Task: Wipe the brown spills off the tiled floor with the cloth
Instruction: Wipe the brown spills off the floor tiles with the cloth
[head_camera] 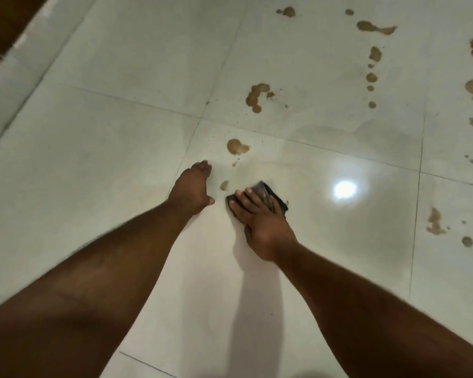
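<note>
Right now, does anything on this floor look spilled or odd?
Yes: brown spills dot the pale tiled floor, mostly ahead and right of the hands. The right hand presses a dark cloth beside one small spot; the left hand rests on the tile.

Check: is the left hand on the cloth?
No, the left hand rests flat on the floor, while the right hand presses the dark cloth.

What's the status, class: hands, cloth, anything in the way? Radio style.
Left hand flat on floor, open. Right hand pressing dark cloth down. Small brown spot beside cloth; many spills beyond unwiped. Nothing blocking.
</note>
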